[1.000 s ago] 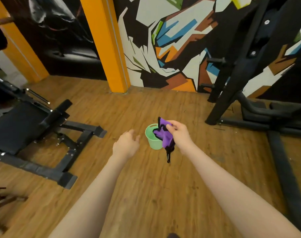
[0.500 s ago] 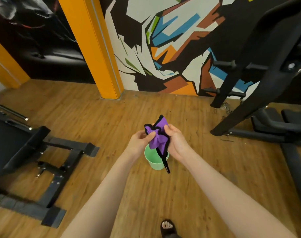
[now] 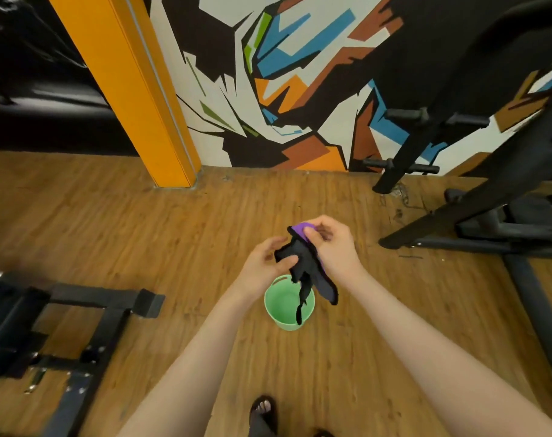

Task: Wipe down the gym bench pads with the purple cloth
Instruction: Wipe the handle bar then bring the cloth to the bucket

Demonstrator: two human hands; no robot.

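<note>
A black gym bench frame [image 3: 79,335] is seen well to the left of the hands, low on the wood floor [image 3: 142,234]; its pad is mostly cut off by the picture edge, so its state cannot be told. The left hand [image 3: 262,266] is held just left of the purple cloth [image 3: 303,260], fingers curled, a dark fold of the cloth pinched between thumb and fingertips. The cloth is held up between both hands, bunched, mostly its black side shown, with a purple patch at the top and a loose tail hung down over the green bucket [image 3: 289,307], which stands on the floor directly below the hands. The right hand [image 3: 330,244] is closed around the upper part of the cloth, thumb and fingers gripped on the purple edge. A black rack frame [image 3: 457,184] is seen well to the right of the hands. Step in hand is judged as cloth prep over the bucket, wringing or unfolding; no pad is wiped yet. Next move is judged to call for the cloth to be gathered into one hand, flat side out, and carried to the bench at the left, with the dangling tail kept clear of the bucket rim.
</note>
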